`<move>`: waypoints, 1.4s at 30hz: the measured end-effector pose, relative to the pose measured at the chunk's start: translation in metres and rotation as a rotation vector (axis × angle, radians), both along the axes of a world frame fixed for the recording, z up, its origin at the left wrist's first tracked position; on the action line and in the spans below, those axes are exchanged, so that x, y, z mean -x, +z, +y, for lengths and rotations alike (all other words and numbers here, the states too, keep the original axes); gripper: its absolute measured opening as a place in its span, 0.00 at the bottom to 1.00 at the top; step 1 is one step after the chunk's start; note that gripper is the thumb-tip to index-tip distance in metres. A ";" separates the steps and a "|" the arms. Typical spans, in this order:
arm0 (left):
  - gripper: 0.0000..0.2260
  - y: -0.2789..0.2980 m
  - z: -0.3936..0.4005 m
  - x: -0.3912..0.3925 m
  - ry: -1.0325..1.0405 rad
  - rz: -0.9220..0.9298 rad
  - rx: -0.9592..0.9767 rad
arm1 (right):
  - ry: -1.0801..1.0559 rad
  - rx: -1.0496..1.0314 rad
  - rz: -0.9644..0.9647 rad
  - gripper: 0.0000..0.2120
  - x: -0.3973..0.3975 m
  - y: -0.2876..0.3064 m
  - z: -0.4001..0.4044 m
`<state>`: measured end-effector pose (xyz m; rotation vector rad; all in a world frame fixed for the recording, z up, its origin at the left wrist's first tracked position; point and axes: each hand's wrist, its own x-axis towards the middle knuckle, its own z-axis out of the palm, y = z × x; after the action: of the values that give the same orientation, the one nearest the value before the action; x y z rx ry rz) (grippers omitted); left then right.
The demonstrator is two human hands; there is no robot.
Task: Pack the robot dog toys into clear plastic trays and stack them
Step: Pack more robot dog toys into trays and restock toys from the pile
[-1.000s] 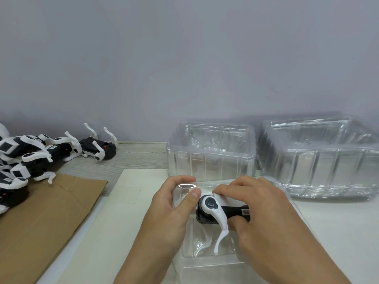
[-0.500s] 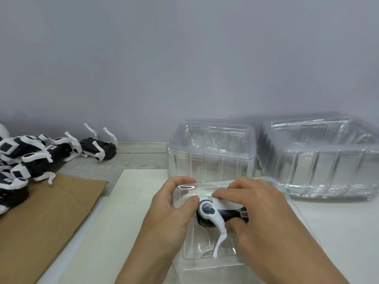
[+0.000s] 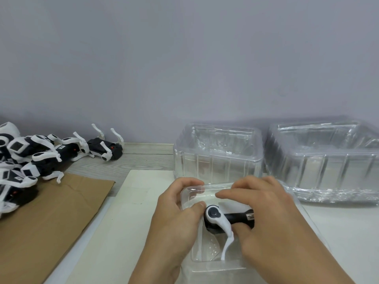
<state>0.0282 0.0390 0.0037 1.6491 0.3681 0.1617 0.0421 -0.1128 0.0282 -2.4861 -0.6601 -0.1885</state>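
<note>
Both hands, left hand (image 3: pixel 174 216) and right hand (image 3: pixel 266 218), grip one robot dog (image 3: pixel 223 219) inside the clear tray (image 3: pixel 207 261), while many dogs (image 3: pixel 30 160) left of it wait unpacked.

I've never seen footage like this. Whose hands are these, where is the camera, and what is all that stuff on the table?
No machine here: a person wears a camera on the head, so you look down at their own two hands. The left hand grips the edge of a clear plastic tray near the front. The right hand holds a black and white robot dog toy and fits it into that tray. Behind stand two stacks of clear trays, one in the middle and one on the right. At the far left lies a pile of more toy dogs, partly on a brown cardboard sheet. The table runs up to a plain grey wall.
</note>
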 end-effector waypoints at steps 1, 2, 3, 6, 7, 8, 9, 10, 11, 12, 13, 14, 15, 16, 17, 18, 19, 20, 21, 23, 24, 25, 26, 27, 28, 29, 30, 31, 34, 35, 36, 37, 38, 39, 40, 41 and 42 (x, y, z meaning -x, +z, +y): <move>0.20 0.000 0.000 0.000 0.000 0.002 -0.001 | 0.015 0.012 -0.004 0.22 0.001 0.002 0.000; 0.19 0.001 0.000 0.000 0.000 0.002 -0.001 | 0.035 0.019 0.001 0.21 0.002 0.003 0.000; 0.19 0.001 0.000 0.001 0.001 0.003 -0.003 | 0.057 0.013 0.012 0.18 0.002 0.005 0.000; 0.20 0.002 -0.001 0.000 -0.001 -0.001 -0.013 | 0.100 0.024 0.020 0.15 0.004 0.007 0.001; 0.20 0.003 -0.001 0.000 -0.003 -0.003 -0.015 | 0.103 0.037 0.024 0.14 0.005 0.008 0.002; 0.20 0.003 -0.001 0.000 -0.004 -0.004 -0.016 | 0.104 0.043 0.031 0.13 0.005 0.008 0.002; 0.20 0.003 -0.001 0.000 -0.003 -0.005 -0.015 | 0.104 0.043 0.034 0.12 0.006 0.009 0.003; 0.20 0.003 -0.001 0.000 -0.001 -0.006 -0.014 | 0.103 0.046 0.034 0.12 0.006 0.010 0.003; 0.20 0.003 -0.001 0.000 0.000 -0.009 -0.015 | 0.105 0.057 0.036 0.13 0.007 0.011 0.003; 0.20 0.003 -0.001 0.000 -0.001 -0.011 -0.019 | 0.109 0.074 0.044 0.13 0.007 0.011 0.003; 0.20 0.002 -0.001 0.001 -0.003 -0.013 -0.024 | 0.114 0.085 0.053 0.15 0.006 0.011 0.003; 0.20 0.002 -0.001 0.001 -0.004 -0.014 -0.026 | 0.114 0.091 0.060 0.16 0.006 0.012 0.004; 0.19 0.002 -0.001 0.001 -0.007 -0.015 -0.028 | 0.112 0.098 0.071 0.16 0.006 0.012 0.005; 0.19 0.001 -0.001 0.000 -0.012 -0.014 -0.032 | 0.105 0.104 0.079 0.15 0.006 0.012 0.007; 0.19 0.001 0.000 0.000 -0.019 -0.013 -0.038 | 0.093 0.098 0.079 0.13 0.006 0.012 0.010; 0.19 0.000 0.000 0.000 -0.027 -0.014 -0.045 | 0.078 0.086 0.072 0.11 0.006 0.010 0.012; 0.19 0.000 0.000 0.000 -0.034 -0.016 -0.056 | 0.067 0.067 0.057 0.09 0.007 0.009 0.014; 0.19 -0.001 0.001 0.000 -0.041 -0.019 -0.070 | 0.055 0.043 0.046 0.08 0.007 0.007 0.016; 0.19 -0.002 0.001 0.000 -0.045 -0.023 -0.084 | 0.037 0.015 0.041 0.07 0.007 0.005 0.018; 0.19 -0.003 0.002 0.000 -0.050 -0.033 -0.105 | -0.011 -0.012 0.039 0.05 0.008 0.001 0.022; 0.19 -0.003 0.002 -0.001 -0.052 -0.038 -0.111 | -0.031 -0.026 0.034 0.04 0.009 -0.001 0.024; 0.19 -0.003 0.003 -0.001 -0.054 -0.043 -0.118 | -0.046 -0.058 0.032 0.02 0.009 -0.004 0.025; 0.19 -0.003 0.003 -0.001 -0.057 -0.049 -0.124 | -0.065 -0.093 0.034 0.03 0.009 -0.005 0.025; 0.18 -0.004 0.003 -0.001 -0.060 -0.054 -0.130 | -0.084 -0.108 0.042 0.04 0.008 -0.006 0.026; 0.18 -0.004 0.003 -0.002 -0.061 -0.056 -0.137 | -0.091 -0.088 0.052 0.04 0.008 -0.008 0.027; 0.19 -0.004 0.003 -0.002 -0.059 -0.054 -0.142 | -0.092 -0.051 0.053 0.04 0.008 -0.009 0.028; 0.20 -0.004 0.003 -0.002 -0.056 -0.051 -0.146 | -0.095 -0.025 0.047 0.04 0.008 -0.010 0.029; 0.20 -0.004 0.003 -0.002 -0.055 -0.049 -0.148 | -0.108 -0.015 0.048 0.05 0.007 -0.011 0.029; 0.20 -0.004 0.003 -0.002 -0.053 -0.048 -0.141 | -0.171 -0.054 0.077 0.12 0.008 -0.011 0.026; 0.20 -0.004 0.003 -0.002 -0.055 -0.050 -0.138 | -0.174 -0.073 0.088 0.13 0.009 -0.009 0.025; 0.21 -0.004 0.003 -0.002 -0.056 -0.052 -0.137 | -0.170 -0.075 0.088 0.12 0.009 -0.008 0.025; 0.21 -0.004 0.003 -0.001 -0.056 -0.054 -0.136 | -0.157 -0.073 0.082 0.11 0.009 -0.006 0.024; 0.22 -0.004 0.003 -0.001 -0.056 -0.055 -0.131 | -0.136 -0.072 0.083 0.08 0.010 -0.003 0.022; 0.22 -0.003 0.003 -0.001 -0.055 -0.059 -0.125 | -0.114 -0.080 0.081 0.06 0.010 -0.001 0.020; 0.22 -0.003 0.003 -0.001 -0.052 -0.063 -0.121 | -0.095 -0.087 0.074 0.04 0.009 -0.001 0.018; 0.22 -0.002 0.003 -0.001 -0.046 -0.070 -0.118 | -0.075 -0.088 0.082 0.04 0.009 0.001 0.016; 0.22 -0.002 0.003 -0.001 -0.040 -0.074 -0.117 | -0.053 -0.082 0.100 0.04 0.009 0.006 0.014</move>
<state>0.0290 0.0416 0.0020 1.7598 0.2734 0.2175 0.0328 -0.0987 0.0338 -2.4183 -0.5344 -0.1079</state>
